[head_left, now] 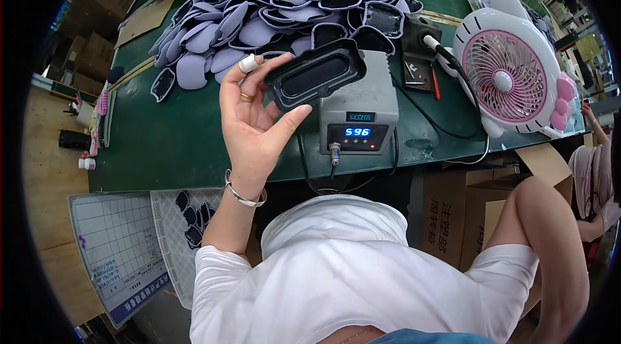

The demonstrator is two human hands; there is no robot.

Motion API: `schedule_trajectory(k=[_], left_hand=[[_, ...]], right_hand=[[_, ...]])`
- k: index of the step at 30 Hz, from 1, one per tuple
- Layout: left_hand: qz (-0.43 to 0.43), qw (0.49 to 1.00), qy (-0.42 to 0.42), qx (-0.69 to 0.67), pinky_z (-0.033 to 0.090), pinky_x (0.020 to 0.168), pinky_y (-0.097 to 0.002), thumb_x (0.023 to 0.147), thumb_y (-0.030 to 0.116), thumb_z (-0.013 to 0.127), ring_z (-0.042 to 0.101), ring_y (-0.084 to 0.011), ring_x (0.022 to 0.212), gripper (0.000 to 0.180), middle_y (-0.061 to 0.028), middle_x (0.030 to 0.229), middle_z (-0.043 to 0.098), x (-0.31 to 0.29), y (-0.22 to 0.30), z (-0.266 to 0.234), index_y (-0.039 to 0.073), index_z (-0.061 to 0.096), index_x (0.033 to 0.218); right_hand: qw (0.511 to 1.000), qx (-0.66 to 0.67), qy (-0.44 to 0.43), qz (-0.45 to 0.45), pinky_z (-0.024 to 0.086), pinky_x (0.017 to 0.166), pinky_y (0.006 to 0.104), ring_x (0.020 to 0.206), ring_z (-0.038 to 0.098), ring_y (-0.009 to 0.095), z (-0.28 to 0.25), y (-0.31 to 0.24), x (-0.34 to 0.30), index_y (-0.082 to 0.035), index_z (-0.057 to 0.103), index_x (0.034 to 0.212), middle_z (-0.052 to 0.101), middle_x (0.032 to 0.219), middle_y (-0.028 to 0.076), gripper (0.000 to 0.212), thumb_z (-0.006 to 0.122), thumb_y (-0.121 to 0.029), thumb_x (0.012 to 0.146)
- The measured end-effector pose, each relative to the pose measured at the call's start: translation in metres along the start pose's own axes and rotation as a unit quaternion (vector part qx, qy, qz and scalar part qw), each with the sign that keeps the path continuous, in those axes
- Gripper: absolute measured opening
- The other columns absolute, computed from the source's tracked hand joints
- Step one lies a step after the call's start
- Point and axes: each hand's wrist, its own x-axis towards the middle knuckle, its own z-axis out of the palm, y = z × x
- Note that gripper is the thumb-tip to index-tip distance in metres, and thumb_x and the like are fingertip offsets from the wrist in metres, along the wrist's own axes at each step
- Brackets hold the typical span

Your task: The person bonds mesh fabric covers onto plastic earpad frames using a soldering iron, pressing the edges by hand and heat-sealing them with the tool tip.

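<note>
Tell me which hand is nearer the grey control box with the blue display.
Left. The left hand holds a black oval frame right beside the grey control box; the right hand is out of view, its elbow far right.

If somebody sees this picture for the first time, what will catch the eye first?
Probably the left hand, raised mid-frame and gripping a black oval tray-like part in its fingertips. Behind it, a big heap of lilac and black parts covers the green table. At right stands a pink-and-white fan.
</note>
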Motion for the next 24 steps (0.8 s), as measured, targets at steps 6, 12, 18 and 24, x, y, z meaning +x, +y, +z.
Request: schedule_trajectory(k=[6, 12, 18, 24], left_hand=[[0.054, 0.988, 0.114, 0.084, 0.052, 0.101, -0.037, 0.073, -0.016, 0.073, 0.055, -0.0275, 0.12, 0.078, -0.0221, 0.14, 0.051, -0.002, 0.015, -0.062, 0.008, 0.034, 0.137], [0.099, 0.907, 0.359, 0.195, 0.052, 0.094, -0.0323, 0.08, -0.009, 0.073, 0.058, -0.0245, 0.114, 0.062, -0.0189, 0.134, 0.055, 0.004, 0.036, -0.186, 0.005, 0.04, 0.131], [-0.01, 0.805, 0.52, 0.286, 0.052, 0.086, -0.03, 0.081, 0.004, 0.079, 0.064, -0.0213, 0.1, 0.055, -0.0156, 0.122, 0.061, 0.028, 0.023, -0.328, 0.0, 0.047, 0.126], [-0.054, 0.709, 0.525, 0.467, 0.051, 0.095, -0.0352, 0.074, 0.016, 0.086, 0.065, -0.0292, 0.108, 0.064, -0.0205, 0.124, 0.061, 0.041, -0.005, -0.474, -0.001, 0.05, 0.123]], right_hand=[[0.994, 0.061, 0.094, 0.014, 0.044, 0.08, 0.0419, 0.097, 0.054, 0.021, 0.384, -0.005, -0.064, -0.014, 0.056, 0.107, 0.061, 0.106, 0.007, 0.037, 0.044, -0.048, 0.101], [0.8, -0.068, -0.2, 0.561, 0.042, 0.073, 0.0277, 0.081, 0.051, 0.019, 0.398, -0.085, -0.209, -0.007, 0.053, 0.106, 0.058, 0.102, 0.01, 0.018, 0.038, -0.017, 0.103], [0.732, -0.1, -0.171, 0.652, 0.038, 0.066, 0.02, 0.071, 0.046, 0.009, 0.405, -0.094, -0.243, -0.006, 0.055, 0.109, 0.058, 0.092, 0.004, 0.018, 0.04, -0.013, 0.105], [0.724, -0.107, -0.209, 0.648, 0.038, 0.066, 0.0187, 0.07, 0.047, 0.009, 0.407, -0.098, -0.248, -0.006, 0.056, 0.111, 0.059, 0.092, 0.003, 0.02, 0.039, -0.015, 0.107]])
